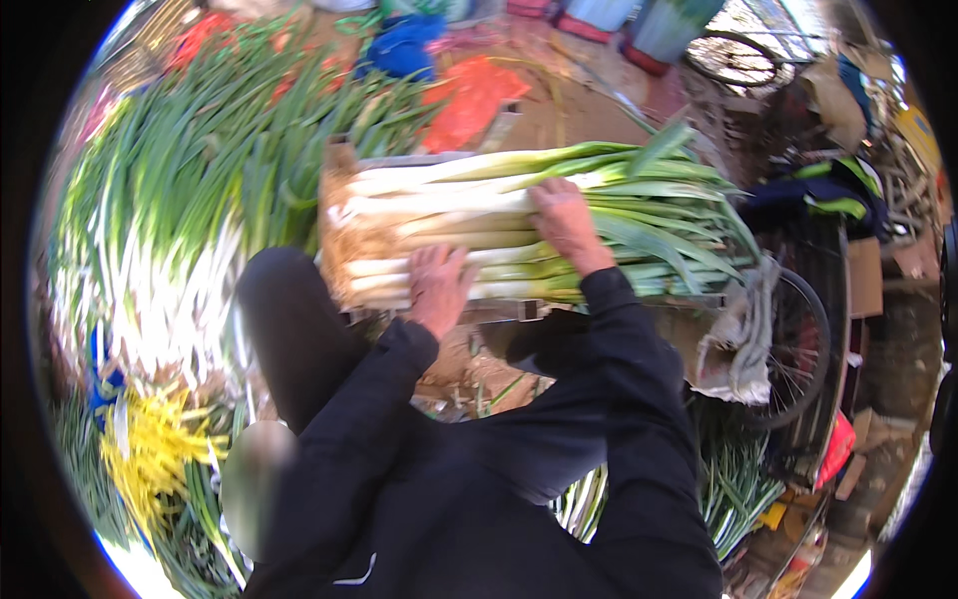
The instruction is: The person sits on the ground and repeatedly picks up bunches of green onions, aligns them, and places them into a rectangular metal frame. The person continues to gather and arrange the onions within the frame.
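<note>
In front of me a row of long green onions (464, 202) lies across a low rack (509, 308), roots at the left against an upright board (338, 161), green leaves at the right. My left hand (438, 284) rests on the white shafts at the near side, palm down with its fingers spread. Farther along, where white turns to green, my right hand (566, 221) lies over the stalks with bent fingers. Its fingertips touch the shafts near the middle of the row; whether they grip any is hidden.
A large heap of green onions (194, 210) spreads at the left. Below it lies a bundle of yellow strips (153, 449). An orange-red plastic bag (479, 97) lies beyond the rack. On the right are a grey-white cloth (741, 341), a spoked wheel (804, 344) and a dark garment (816, 195).
</note>
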Tool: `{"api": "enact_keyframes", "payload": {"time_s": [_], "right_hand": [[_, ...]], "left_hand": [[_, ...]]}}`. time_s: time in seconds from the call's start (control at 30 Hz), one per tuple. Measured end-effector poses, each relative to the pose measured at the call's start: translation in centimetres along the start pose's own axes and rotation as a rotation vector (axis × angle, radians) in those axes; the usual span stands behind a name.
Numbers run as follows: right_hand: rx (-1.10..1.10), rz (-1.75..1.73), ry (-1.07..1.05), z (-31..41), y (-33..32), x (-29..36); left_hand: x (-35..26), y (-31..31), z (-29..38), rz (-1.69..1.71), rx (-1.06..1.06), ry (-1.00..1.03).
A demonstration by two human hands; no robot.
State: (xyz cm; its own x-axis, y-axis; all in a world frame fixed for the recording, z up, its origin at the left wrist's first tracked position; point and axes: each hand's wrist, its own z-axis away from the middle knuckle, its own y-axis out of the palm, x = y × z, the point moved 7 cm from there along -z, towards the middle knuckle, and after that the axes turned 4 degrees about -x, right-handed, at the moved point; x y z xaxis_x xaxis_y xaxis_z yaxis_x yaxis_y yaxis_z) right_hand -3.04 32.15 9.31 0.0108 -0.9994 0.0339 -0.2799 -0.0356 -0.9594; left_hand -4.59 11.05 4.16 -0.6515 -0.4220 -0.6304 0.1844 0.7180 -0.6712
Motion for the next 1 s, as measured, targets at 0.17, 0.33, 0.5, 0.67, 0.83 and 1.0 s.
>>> {"api": "enact_keyframes", "payload": {"time_s": [0.17, 0.33, 0.5, 0.67, 0.83, 1.0], "right_hand": [[-0.113, -0.117, -0.045, 0.0, -1.3, 1.1], [0.248, -0.466, 0.153, 0.4, -5.5, -1.5], [0.48, -0.382, 0.21, 0.0, -1.8, -2.7], [0.489, -0.238, 0.056, -0.7, 0.0, -2.5], [0.317, -0.169, -0.049, 0.1, 2.2, -1.7], [0.102, -0.287, -0.106, -0.4, 1.6, 2.2]], "left_hand": [[0.8, 0.4, 0.6, -0.065, -0.041, 0.005], [0.9, 0.4, 0.8, -0.109, -0.051, -0.017], [0.2, 0.0, 1.0, -0.112, -0.076, 0.003], [0.4, -0.1, 1.4, -0.088, -0.083, 0.002], [-0.6, 0.5, 1.2, -0.107, -0.123, 0.024], [0.0, 0.1, 1.5, -0.112, -0.127, 0.03]]}}
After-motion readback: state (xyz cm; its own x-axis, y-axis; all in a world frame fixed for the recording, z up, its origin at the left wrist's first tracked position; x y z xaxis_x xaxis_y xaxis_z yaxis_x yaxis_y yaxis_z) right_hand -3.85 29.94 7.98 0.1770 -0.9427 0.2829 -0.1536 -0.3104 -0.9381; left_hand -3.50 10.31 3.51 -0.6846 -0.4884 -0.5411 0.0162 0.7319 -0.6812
